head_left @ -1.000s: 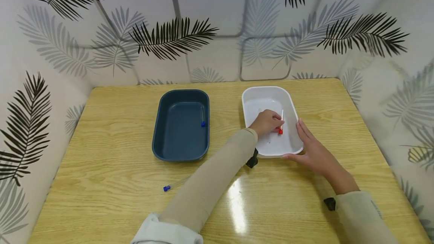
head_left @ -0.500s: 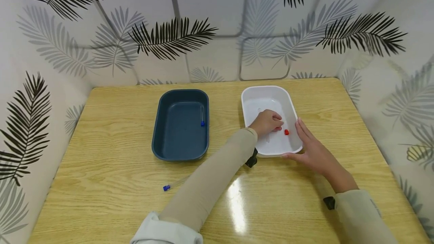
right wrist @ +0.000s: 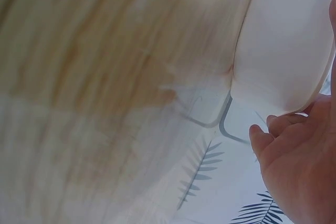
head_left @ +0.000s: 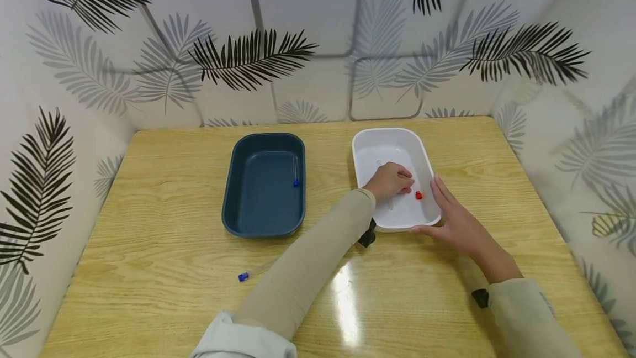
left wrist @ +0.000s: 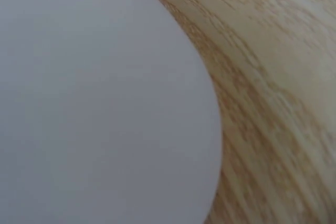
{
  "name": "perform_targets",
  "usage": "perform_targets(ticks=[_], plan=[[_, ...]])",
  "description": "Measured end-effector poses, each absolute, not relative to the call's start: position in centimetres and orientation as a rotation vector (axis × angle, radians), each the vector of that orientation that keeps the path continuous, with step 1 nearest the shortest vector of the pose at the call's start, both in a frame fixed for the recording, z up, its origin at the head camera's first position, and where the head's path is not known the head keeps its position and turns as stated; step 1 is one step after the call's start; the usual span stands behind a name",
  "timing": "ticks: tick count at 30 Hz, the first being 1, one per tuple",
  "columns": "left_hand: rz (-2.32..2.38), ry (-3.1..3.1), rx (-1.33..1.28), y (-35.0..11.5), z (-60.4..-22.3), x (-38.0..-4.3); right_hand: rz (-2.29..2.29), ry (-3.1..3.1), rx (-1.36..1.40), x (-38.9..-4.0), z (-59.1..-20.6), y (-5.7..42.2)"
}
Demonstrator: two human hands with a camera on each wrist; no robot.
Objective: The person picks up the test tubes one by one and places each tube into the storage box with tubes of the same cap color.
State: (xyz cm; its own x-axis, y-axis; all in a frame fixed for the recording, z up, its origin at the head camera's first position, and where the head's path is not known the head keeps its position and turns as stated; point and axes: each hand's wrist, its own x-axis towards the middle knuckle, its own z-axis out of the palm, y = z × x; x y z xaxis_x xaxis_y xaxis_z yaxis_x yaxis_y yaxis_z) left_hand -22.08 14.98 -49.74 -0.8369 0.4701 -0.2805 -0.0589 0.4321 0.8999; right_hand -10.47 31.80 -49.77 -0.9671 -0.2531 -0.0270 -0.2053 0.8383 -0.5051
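The dark blue tray (head_left: 255, 217) stood to your left, with one blue-capped tube (head_left: 295, 182) by its 3 o'clock wall. At its 6 o'clock, on the surface (head_left: 149, 236), lay a second tube (head_left: 243, 277), partly behind your left sleeve (head_left: 298, 269). Your left grip (head_left: 391, 181) was inside the white tray (head_left: 392, 151), fingers curled narrow; whether they pinched anything could not be told. A red cap (head_left: 419, 195) sat just beyond them, at 4 o'clock. Your right grip (head_left: 457, 221) spread wide around that tray's 4 o'clock corner, touching it.
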Motion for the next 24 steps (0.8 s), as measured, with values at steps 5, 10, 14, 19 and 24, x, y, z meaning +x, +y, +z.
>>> perform_targets(ticks=[5,10,14,19,24], plan=[[1.466,2.182,0.336,14.8,-49.9,-22.3,-0.807,2.917,-0.380,-10.6,-49.8,31.6],[1.660,2.116,0.364,14.9,-50.5,-22.8,-0.796,2.900,-0.364,-10.8,-49.9,31.4],[1.808,2.016,0.353,14.8,-49.8,-22.6,-0.770,2.892,-0.359,-10.9,-49.9,31.4],[1.818,1.990,0.404,14.1,-47.9,-21.8,-0.762,2.888,-0.353,-10.8,-49.6,31.5],[1.780,1.992,0.560,12.3,-45.1,-20.8,-0.757,2.884,-0.338,-10.7,-49.4,31.5]])
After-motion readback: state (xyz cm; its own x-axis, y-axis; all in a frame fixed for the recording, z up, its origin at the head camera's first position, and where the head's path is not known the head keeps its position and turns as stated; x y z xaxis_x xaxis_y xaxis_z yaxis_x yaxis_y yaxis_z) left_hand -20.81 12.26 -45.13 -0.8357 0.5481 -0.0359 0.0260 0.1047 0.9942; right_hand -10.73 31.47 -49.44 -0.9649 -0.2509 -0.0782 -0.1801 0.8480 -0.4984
